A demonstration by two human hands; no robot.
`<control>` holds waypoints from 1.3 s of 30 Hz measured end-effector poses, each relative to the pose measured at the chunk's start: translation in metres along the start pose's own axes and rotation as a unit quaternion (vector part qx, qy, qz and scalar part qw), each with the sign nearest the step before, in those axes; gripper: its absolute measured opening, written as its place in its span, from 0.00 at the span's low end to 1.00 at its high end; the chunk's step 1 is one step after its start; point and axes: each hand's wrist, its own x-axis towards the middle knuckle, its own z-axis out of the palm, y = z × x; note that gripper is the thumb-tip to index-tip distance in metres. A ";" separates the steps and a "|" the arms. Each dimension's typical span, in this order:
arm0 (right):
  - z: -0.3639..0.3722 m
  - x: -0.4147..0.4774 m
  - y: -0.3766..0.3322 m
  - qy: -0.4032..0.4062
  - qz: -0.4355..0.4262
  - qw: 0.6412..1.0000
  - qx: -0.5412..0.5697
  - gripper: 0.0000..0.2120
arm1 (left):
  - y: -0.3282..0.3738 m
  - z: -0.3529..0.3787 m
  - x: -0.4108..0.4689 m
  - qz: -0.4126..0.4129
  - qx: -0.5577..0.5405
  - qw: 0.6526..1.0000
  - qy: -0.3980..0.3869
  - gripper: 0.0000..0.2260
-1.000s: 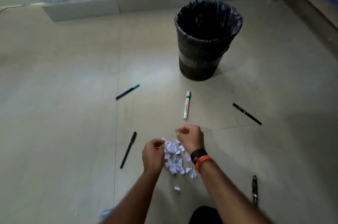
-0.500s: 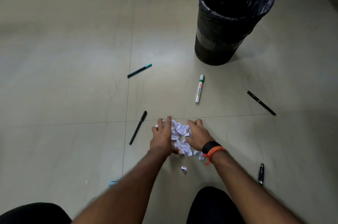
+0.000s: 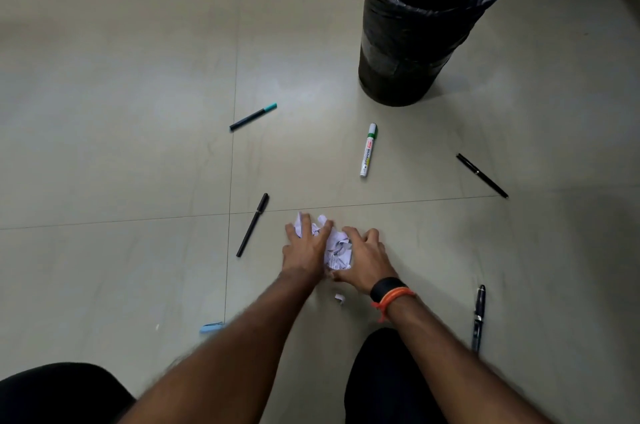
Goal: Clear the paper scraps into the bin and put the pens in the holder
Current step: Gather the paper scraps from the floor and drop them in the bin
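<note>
A heap of white paper scraps (image 3: 337,248) lies on the tiled floor between my hands. My left hand (image 3: 304,248) and my right hand (image 3: 363,259) cup the heap from both sides, fingers spread over it. One loose scrap (image 3: 340,298) sits just behind the heap. Around it lie a white marker (image 3: 367,150), a teal-capped pen (image 3: 252,116), a black pen (image 3: 252,225) to the left, a thin black pen (image 3: 481,175) to the right and a dark pen (image 3: 478,318) near my right forearm. The black-lined bin (image 3: 405,53) stands at the far right. No pen holder is in view.
A small light blue object (image 3: 212,327) lies on the floor by my left forearm. My knees in dark trousers fill the bottom edge. A low wall skirting runs along the top of the view.
My hands have gone from picking at the spread scraps to pressing them together into one heap. The view has tilted down and moved closer to the floor.
</note>
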 end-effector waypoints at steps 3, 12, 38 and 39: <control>0.006 -0.003 0.001 0.036 0.015 0.999 0.004 0.41 | -0.006 0.002 -0.005 0.029 -0.002 0.999 0.045 0.30; 0.027 -0.002 -0.015 0.089 0.011 0.995 0.033 0.25 | -0.020 0.005 -0.003 0.095 -0.020 0.994 0.055 0.25; -0.114 0.024 -0.025 0.165 -0.017 0.963 0.211 0.08 | 0.019 -0.107 0.029 0.008 -0.256 0.955 0.146 0.06; -0.124 0.028 -0.028 0.164 -0.024 0.960 0.227 0.08 | 0.024 -0.118 0.034 0.017 -0.263 0.952 0.155 0.05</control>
